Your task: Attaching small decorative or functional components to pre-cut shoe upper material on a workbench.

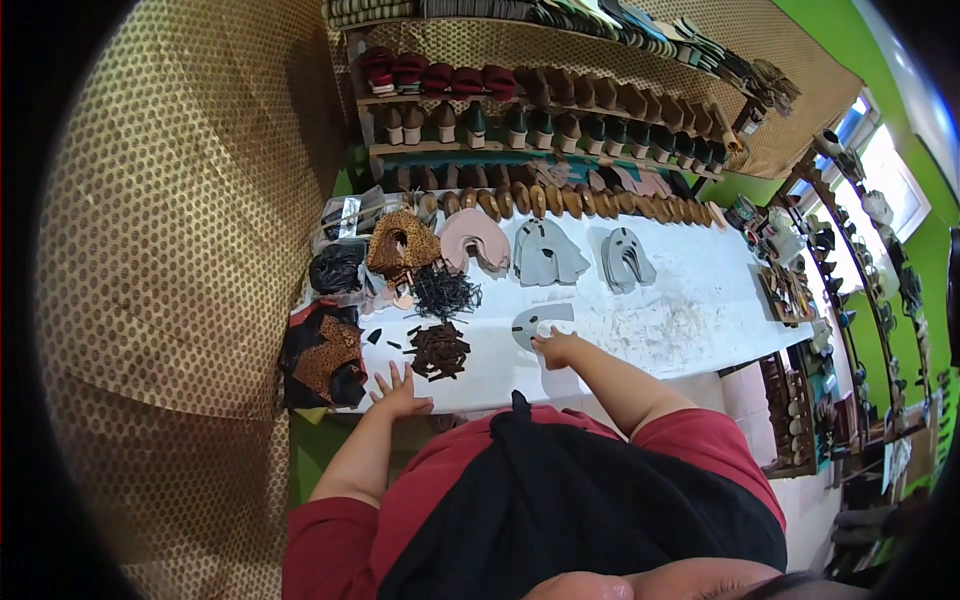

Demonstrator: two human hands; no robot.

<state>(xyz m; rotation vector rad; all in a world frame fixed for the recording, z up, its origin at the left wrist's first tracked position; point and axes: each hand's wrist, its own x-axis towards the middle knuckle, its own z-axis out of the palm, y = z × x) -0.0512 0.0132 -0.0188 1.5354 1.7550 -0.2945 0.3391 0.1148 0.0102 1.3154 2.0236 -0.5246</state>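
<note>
My left hand rests at the near edge of the white table with its fingers spread and nothing in them. Just beyond it are a pile of short dark brown strips and a few loose black bits. Further right, my right hand has its fingers closed at the near edge of a single grey U-shaped shoe upper piece, which lies flat. A small dark mark shows on that piece. Behind it stand two stacks of similar grey uppers, a wider one and a narrower one.
Pink uppers, leopard-print uppers and tangled black strips lie at the back left. Leopard and black scraps cover the left corner. Shoe lasts fill the rear shelves. A tool tray stands at the right end.
</note>
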